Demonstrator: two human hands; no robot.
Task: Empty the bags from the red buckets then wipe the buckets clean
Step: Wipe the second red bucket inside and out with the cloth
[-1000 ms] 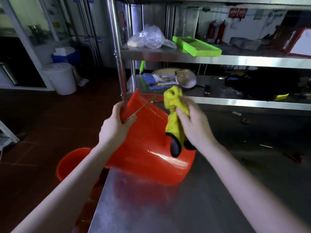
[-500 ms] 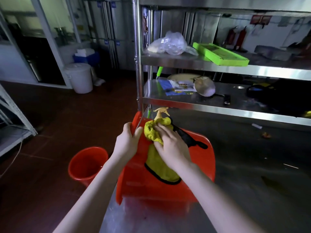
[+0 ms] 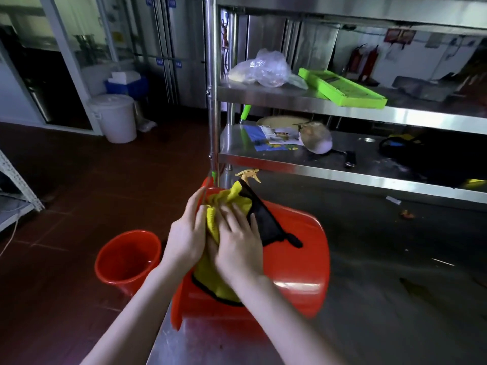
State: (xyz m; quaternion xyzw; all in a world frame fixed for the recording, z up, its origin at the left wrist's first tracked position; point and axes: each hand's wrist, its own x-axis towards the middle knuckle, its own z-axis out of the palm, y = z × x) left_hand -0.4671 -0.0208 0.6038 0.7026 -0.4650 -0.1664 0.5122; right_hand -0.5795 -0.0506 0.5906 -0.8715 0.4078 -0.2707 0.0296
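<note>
While the red bucket (image 3: 292, 248) lies on its side on the steel counter (image 3: 369, 299), both hands now meet on the yellow cloth (image 3: 213, 219). A second ago the left hand (image 3: 185, 239) held the bucket's rim and only the right hand (image 3: 238, 247) held the cloth. Now the left hand has let go of the rim and come over to the cloth. Its fingers look curled around the cloth's left edge. The right hand lies flat on top with fingers spread, pressing the cloth down on the bucket wall. The cloth's black side (image 3: 266, 225) sticks out just past the right hand's fingers.

I think the person is bunching or turning the cloth to get a fresh side, so the wiping is under way but paused for a moment. With no hand on the rim, the bucket could roll.

A yellow spray trigger (image 3: 247, 175) pokes up just beyond the hands. A second red bucket (image 3: 126, 262) stands upright on the floor, down to the left of the left hand. I see no bag in it, so it may be next for wiping.
</note>
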